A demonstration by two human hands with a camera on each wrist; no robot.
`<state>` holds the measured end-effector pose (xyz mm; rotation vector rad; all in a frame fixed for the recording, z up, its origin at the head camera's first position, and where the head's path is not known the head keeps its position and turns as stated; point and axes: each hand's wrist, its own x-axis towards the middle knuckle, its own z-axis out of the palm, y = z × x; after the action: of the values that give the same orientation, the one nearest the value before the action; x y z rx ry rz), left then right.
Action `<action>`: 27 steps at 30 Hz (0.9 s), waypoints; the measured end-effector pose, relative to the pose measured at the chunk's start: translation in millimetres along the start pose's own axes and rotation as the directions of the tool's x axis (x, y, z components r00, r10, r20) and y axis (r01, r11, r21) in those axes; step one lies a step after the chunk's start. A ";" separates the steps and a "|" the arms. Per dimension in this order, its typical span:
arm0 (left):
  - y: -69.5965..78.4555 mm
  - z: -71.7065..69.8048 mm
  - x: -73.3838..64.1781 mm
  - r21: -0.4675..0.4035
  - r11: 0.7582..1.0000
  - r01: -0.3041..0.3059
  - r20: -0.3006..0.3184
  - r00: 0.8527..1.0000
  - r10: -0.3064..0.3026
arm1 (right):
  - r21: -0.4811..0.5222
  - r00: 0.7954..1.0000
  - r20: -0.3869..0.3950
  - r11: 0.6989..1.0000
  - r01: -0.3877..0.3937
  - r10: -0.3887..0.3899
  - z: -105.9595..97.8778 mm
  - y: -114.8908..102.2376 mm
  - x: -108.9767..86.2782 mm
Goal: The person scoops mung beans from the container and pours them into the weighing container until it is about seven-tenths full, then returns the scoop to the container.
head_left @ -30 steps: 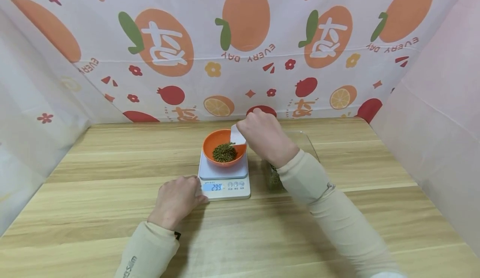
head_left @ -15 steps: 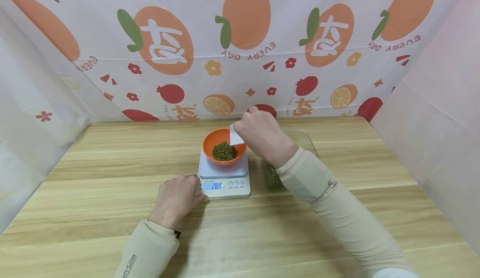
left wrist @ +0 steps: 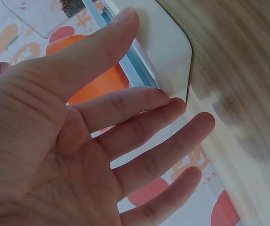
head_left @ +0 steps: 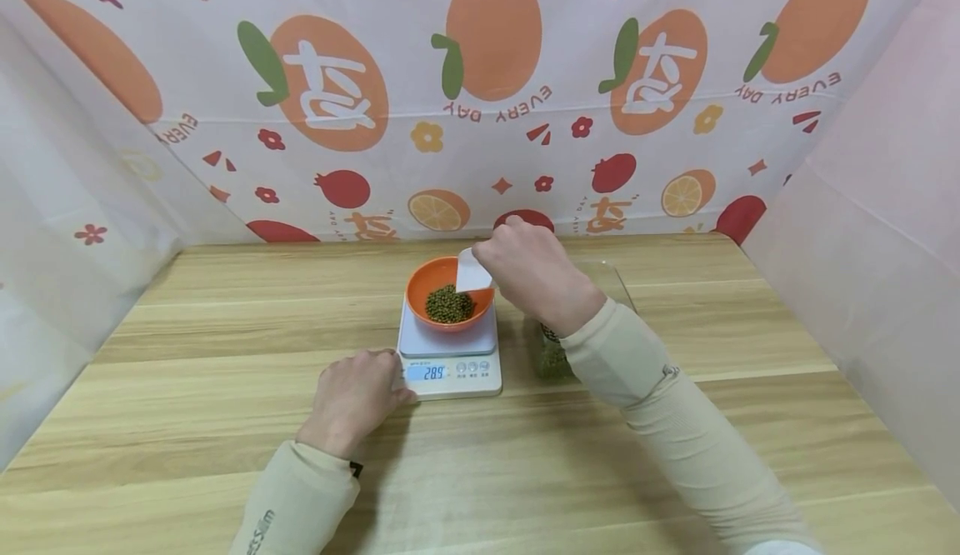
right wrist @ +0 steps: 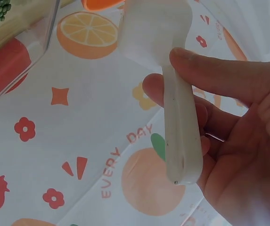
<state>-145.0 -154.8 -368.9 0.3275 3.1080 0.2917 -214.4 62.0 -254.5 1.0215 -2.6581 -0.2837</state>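
Observation:
An orange bowl (head_left: pixel 422 278) with a heap of small green beans (head_left: pixel 448 305) sits on a white digital kitchen scale (head_left: pixel 450 384), whose display reads about 28.9. My right hand (head_left: pixel 534 275) grips a white scoop (right wrist: pixel 182 127) by its handle, thumb on top near the blade. The scoop's front edge reaches over the bowl's right side, close above the beans. At the scale's front left corner is my left hand (head_left: pixel 354 397). Its thumb (left wrist: pixel 123 28) lies along the scale's front, and the index finger is at its side, the other fingers extended.
Right of the scale stands a clear container (head_left: pixel 553 363) with more green beans, partly hidden under my right forearm. All sits on a wood-grain table (head_left: pixel 225 330), with a fruit-print curtain (head_left: pixel 495 147) hanging behind its far edge.
The scale's display has dropped from about 29.9 to 28.9. The few beans seen at the scoop's edge a second ago no longer show there. My left hand has stayed in place.

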 end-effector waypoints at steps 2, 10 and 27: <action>0.5 0.1 0.0 0.004 1.000 -0.002 -0.001 1.000 0.002 | 0.030 1.000 0.007 0.999 -0.010 0.010 -0.3 2.0 -1.1; 0.3 0.1 -0.3 0.010 1.000 -0.007 -0.004 1.000 0.007 | 0.156 0.998 0.027 0.986 -0.064 0.061 -0.4 14.4 -5.2; 0.3 2.4 -0.9 0.021 1.000 -0.012 -0.023 1.000 0.013 | 0.330 0.989 -0.055 0.937 -0.115 0.140 -1.6 36.8 -24.1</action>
<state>-144.0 -154.2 -371.2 0.3464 3.1347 0.2655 -219.7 105.1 -247.3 0.9194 -2.7397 0.2292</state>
